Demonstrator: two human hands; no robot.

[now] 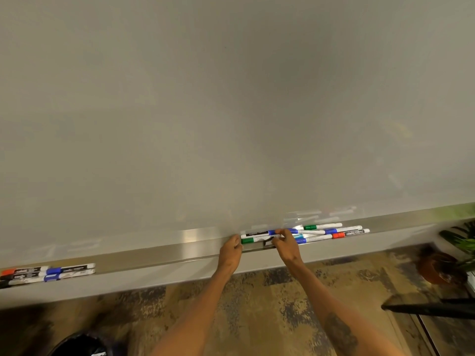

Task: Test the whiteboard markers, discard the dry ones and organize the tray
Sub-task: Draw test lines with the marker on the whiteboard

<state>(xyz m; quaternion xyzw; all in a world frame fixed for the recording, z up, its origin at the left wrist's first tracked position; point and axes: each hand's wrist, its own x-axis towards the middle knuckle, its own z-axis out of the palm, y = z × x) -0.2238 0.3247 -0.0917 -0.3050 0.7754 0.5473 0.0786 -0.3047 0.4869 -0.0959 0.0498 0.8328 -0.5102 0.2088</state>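
Observation:
A long metal tray [159, 251] runs under the blank whiteboard [231, 98]. Several markers with green, blue, red and black caps lie in a loose pile [321, 231] at its right part. My right hand [286, 244] rests on that pile, fingers pinched on a black-capped marker [267, 242] among them. My left hand [231, 250] touches the tray's front edge beside the green-capped end of a marker [248, 240]; its fingers are curled and I cannot see anything in them. A second group of markers [48, 273] lies neatly at the tray's far left.
A black-lined bin [82, 345] stands on the patterned carpet at the lower left. A potted plant [447, 263] sits at the right, below the tray's end. A dark chair part [431, 308] juts in from the right.

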